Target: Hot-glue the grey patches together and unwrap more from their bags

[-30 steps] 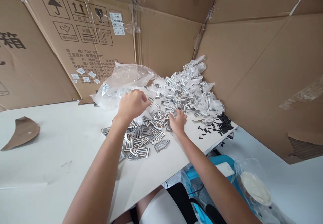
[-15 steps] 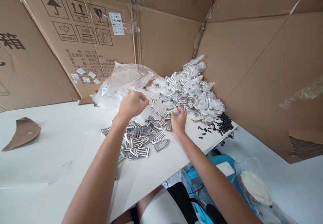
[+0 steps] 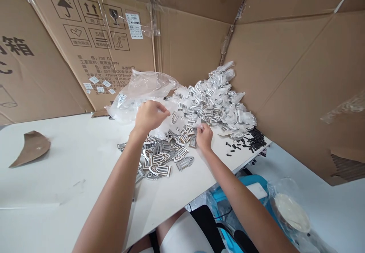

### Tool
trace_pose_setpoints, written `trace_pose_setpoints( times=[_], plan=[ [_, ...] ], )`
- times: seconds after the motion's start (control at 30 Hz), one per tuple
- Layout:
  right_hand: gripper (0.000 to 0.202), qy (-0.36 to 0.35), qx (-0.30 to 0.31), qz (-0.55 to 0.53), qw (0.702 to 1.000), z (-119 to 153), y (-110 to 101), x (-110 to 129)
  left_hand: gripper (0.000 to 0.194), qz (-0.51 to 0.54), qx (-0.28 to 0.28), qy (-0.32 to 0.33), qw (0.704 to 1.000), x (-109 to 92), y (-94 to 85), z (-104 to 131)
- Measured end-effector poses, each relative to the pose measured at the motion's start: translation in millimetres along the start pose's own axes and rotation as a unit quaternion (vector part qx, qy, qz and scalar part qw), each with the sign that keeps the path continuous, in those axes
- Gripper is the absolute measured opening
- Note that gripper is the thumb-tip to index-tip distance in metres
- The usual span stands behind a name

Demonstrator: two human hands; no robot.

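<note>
My left hand pinches the edge of a small clear plastic bag with a metal arch-shaped piece visible inside it. On the bag's other side, my right hand has its fingers closed on a corner of the plastic. Beneath and in front of my hands lies a pile of loose grey and white arch-shaped pieces. Behind my right hand rises a heap of bagged pieces. Right of that hand, small black parts are scattered near the table edge.
A large clear bag lies behind my left hand. Cardboard walls stand at the back and right. A torn cardboard piece rests on the white table at left. Below the right edge are a blue container and a wrapped item.
The plastic between my hands has shifted and the piece inside it is tilted differently. The whole view has moved slightly, so everything appears a little farther right.
</note>
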State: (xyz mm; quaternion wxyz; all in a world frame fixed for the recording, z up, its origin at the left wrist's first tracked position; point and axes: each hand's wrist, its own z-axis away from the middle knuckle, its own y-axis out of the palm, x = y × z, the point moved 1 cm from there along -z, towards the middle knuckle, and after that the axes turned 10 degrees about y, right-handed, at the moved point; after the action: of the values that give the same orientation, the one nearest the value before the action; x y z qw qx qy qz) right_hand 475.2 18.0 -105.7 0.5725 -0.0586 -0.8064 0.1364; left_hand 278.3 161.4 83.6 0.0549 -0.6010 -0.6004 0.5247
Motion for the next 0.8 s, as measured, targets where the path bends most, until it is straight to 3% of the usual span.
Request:
trace_pose_setpoints(
  times=[0.2, 0.4, 0.57, 0.7, 0.8],
  plan=[
    [0.006, 0.018, -0.031, -0.047, 0.998, 0, -5, 7, 0.008, 0.032, -0.023, -0.01, 0.999, -7, -1.8, 1],
    [0.023, 0.082, -0.042, -0.163, 0.982, 0, -7, 16, 0.007, 0.069, -0.091, -0.019, 0.993, -2, 1.4, -1],
    [0.029, 0.177, 0.067, -0.323, 0.927, 4, -1, 27, 0.006, 0.026, -0.117, -0.024, 0.992, 4, -1.5, -3],
    [0.015, 0.232, 0.181, -0.415, 0.861, 5, -3, 40, 0.003, -0.028, -0.101, 0.01, 0.994, 6, -0.8, -3],
    [0.013, 0.265, 0.252, -0.446, 0.817, 6, -8, 48, 0.016, -0.066, -0.066, 0.057, 0.994, 3, 2.7, -1]
  ],
)
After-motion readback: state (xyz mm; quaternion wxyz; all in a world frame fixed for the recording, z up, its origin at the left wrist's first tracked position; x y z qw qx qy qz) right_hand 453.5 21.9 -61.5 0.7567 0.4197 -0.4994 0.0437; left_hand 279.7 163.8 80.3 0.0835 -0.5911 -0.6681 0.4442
